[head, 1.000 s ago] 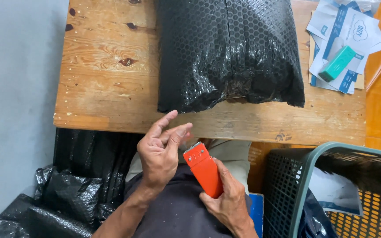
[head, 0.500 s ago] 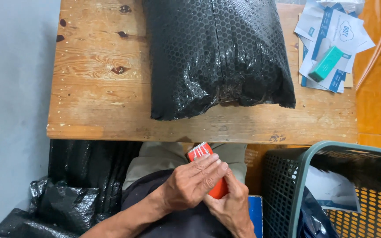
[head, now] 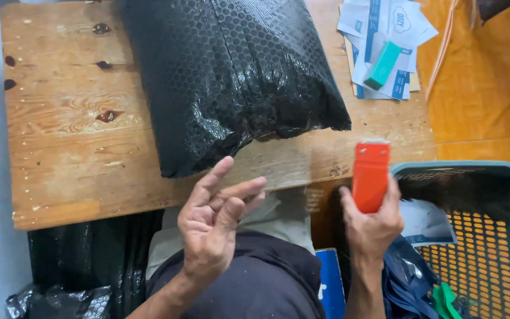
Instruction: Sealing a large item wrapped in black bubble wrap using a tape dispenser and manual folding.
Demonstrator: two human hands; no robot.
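A big black bubble-wrap parcel (head: 231,77) lies on the wooden table (head: 72,136). My right hand (head: 372,227) grips an orange flat hand tool (head: 370,175), upright, near the table's front right corner and beside the basket. My left hand (head: 216,221) hovers empty below the table's front edge, fingers spread and loosely curled, just under the parcel's lower edge and not touching it. My lap in dark clothing fills the lower middle.
A teal plastic basket (head: 473,236) with papers and dark bags stands at the lower right. Printed papers and a small teal box (head: 383,65) lie at the table's far right. Black plastic bags (head: 84,266) sit under the table at left. Orange floor at right.
My hands were together on the orange tool in my lap. The right hand has since carried it up and to the right; the left hand has let go and opened.
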